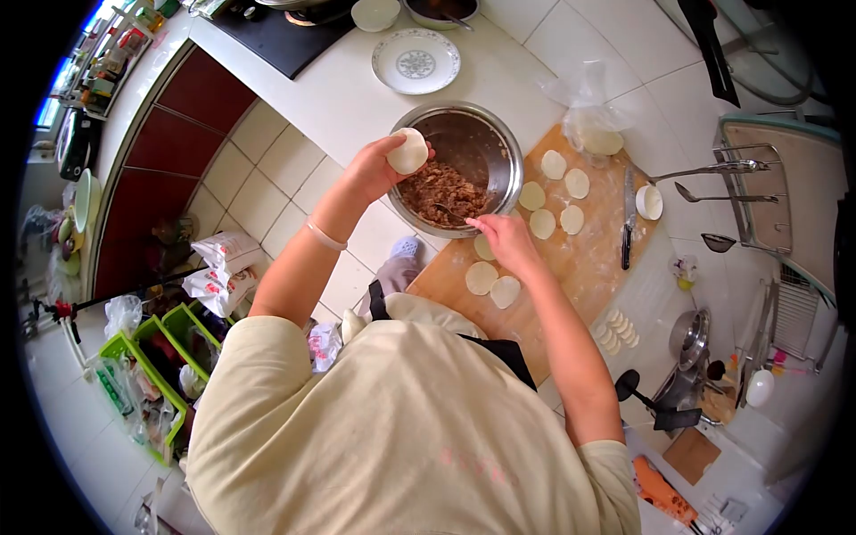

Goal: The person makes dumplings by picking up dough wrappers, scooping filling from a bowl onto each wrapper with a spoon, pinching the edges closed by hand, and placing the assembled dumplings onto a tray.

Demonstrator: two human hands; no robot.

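Note:
My left hand (370, 169) holds a round dumpling wrapper (407, 152) at the rim of a metal bowl (506, 147). Brown minced filling (441, 189) lies in the bowl. My right hand (504, 239) grips the handle of a spoon (453, 212), whose head sits in the filling; its exact shape is partly hidden. Several more round wrappers lie on the floured wooden board (571, 276), among them one wrapper (481, 277) beside my right forearm.
A knife (628, 218) lies along the board's right side, near a plastic bag (588, 116). Folded dumplings (617, 332) sit on the counter past the board. A patterned plate (415, 61) stands behind the bowl, close to the stove (285, 40). Utensils hang from a rack (758, 201).

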